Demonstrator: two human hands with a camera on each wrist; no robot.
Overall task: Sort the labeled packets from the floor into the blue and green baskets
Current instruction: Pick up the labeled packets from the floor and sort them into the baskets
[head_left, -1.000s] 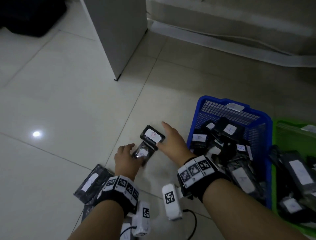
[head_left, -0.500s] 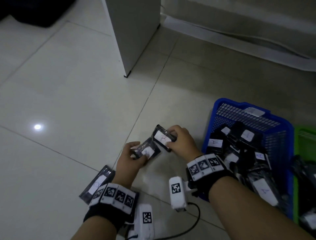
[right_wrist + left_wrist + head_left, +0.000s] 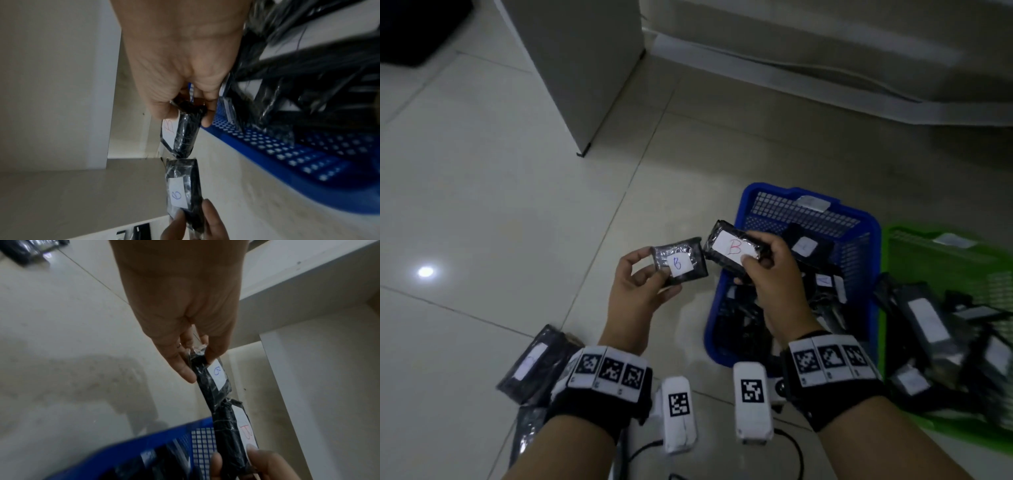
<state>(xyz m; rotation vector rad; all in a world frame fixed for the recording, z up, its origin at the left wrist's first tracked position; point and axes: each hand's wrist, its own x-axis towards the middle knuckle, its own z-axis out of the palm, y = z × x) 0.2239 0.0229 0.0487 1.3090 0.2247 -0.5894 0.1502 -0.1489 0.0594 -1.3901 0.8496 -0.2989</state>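
My left hand (image 3: 635, 291) holds a black packet with a blue "B" label (image 3: 680, 262) (image 3: 213, 379) (image 3: 183, 190) above the floor, thumb on its face. My right hand (image 3: 763, 270) pinches a second black packet with a red "B" label (image 3: 732, 250) (image 3: 232, 434) (image 3: 183, 134) at the left rim of the blue basket (image 3: 859, 226). The two packets nearly touch end to end. The blue basket holds several labelled packets. To its right stands the green basket (image 3: 914, 240), also with several packets.
Another black packet (image 3: 534, 363) lies on the tiled floor by my left wrist. A grey cabinet corner (image 3: 585, 150) stands ahead on the left, and a wall base (image 3: 825, 82) runs across the back. Cables trail under my wrists.
Both hands have lifted their packets off the floor and turned the labels up. The right hand has moved toward the blue basket's left rim.
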